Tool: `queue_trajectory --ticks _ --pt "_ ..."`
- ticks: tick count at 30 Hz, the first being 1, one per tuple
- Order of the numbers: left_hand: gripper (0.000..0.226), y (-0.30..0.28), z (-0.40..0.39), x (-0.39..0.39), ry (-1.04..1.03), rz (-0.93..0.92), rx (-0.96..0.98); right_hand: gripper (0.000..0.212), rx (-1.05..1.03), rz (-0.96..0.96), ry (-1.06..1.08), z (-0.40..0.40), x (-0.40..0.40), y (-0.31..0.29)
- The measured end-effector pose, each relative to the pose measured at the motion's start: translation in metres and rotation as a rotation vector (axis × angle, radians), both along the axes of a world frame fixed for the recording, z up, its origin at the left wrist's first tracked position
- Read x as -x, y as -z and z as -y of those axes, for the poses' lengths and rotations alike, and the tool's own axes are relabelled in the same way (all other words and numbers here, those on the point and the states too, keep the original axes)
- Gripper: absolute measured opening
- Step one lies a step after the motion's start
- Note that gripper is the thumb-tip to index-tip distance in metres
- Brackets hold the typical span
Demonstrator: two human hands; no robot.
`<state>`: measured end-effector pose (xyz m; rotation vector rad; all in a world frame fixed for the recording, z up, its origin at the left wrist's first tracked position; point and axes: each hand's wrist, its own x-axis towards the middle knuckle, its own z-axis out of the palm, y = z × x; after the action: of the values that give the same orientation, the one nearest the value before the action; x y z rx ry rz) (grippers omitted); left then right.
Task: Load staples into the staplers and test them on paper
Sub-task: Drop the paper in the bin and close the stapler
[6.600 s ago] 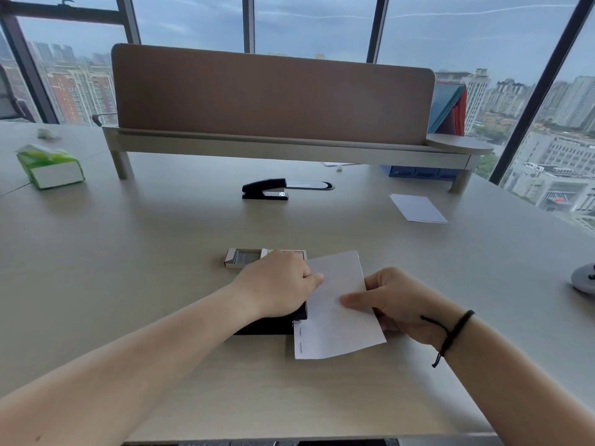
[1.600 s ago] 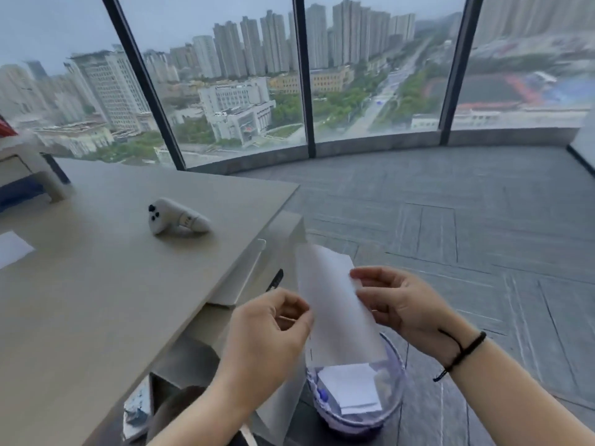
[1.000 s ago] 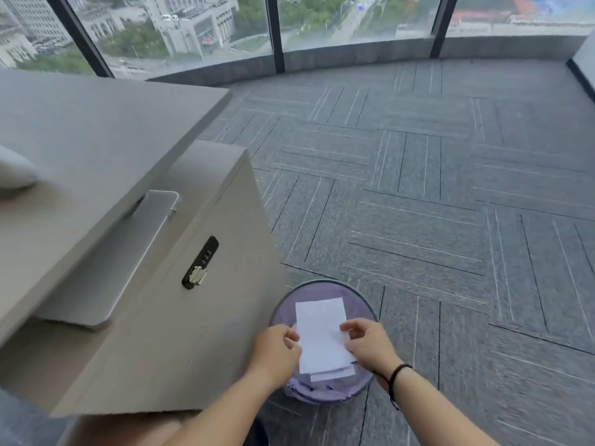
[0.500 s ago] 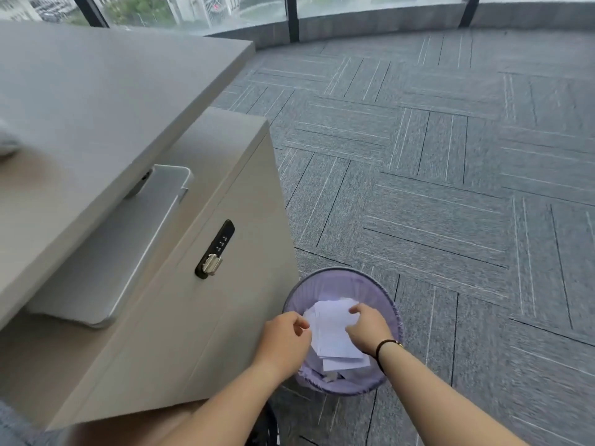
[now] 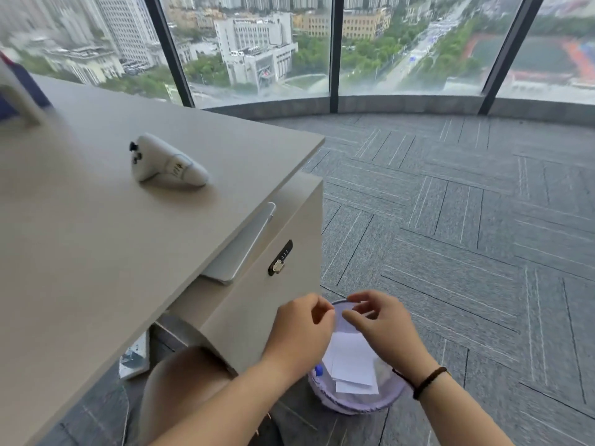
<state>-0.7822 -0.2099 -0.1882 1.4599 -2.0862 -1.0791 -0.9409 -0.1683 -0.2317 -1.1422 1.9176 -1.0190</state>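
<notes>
Both hands, left [image 5: 301, 329] and right [image 5: 383, 329], are held loosely curled and empty above the bin [image 5: 354, 405], where paper [image 5: 351, 358] is seen lying.

Both hands [image 5: 341, 333] let go; paper [image 5: 351, 362] now in bin [image 5: 354, 405].

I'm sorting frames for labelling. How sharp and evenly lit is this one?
Head view: soft daylight from the windows, no harsh glare; window frames bow from wide-angle distortion; motion blur smears the right hand fingers and the view's edges; the papers in the bin read clearly.
</notes>
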Motion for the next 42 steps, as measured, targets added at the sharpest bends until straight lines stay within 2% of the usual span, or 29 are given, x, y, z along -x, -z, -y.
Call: queue_trajectory --ticks 4,7,16,25,27,31,34,37,42 --pt "0.011 -0.066 -0.030 -0.039 -0.057 -0.153 0.100 0.020 0.231 -0.005 -0.114 -0.014 -0.031 -0.086" --pt "0.010 -0.108 -0.061 -0.078 -0.108 -0.192 0.216 0.025 0.331 -0.014 -0.237 -0.025 -0.061 -0.137" --pt "0.009 -0.182 -0.140 -0.226 -0.452 -0.268 0.495 0.035 0.472 -0.004 -0.660 -0.046 -0.192 -0.229" --pt "0.013 -0.192 -0.215 -0.374 -0.750 -0.221 0.623 0.031 0.458 0.012 -1.100 -0.053 -0.376 -0.239" --pt "0.012 -0.192 -0.229 -0.405 -0.825 -0.139 0.659 0.028 0.444 -0.025 -1.171 -0.054 -0.413 -0.233" --pt "0.019 -0.181 -0.246 -0.464 -0.971 0.171 0.680 0.034 0.436 -0.185 -1.293 -0.056 -0.471 -0.225" --pt "0.029 -0.173 -0.255 -0.495 -0.953 0.235 0.551 0.034 0.413 -0.271 -1.369 -0.056 -0.494 -0.221" --pt "0.023 -0.169 -0.259 -0.509 -0.885 0.217 0.428 0.030 0.400 -0.301 -1.422 -0.055 -0.504 -0.217" --pt "0.020 -0.167 -0.254 -0.514 -0.856 0.163 0.401 0.023 0.390 -0.306 -1.448 -0.048 -0.507 -0.218"
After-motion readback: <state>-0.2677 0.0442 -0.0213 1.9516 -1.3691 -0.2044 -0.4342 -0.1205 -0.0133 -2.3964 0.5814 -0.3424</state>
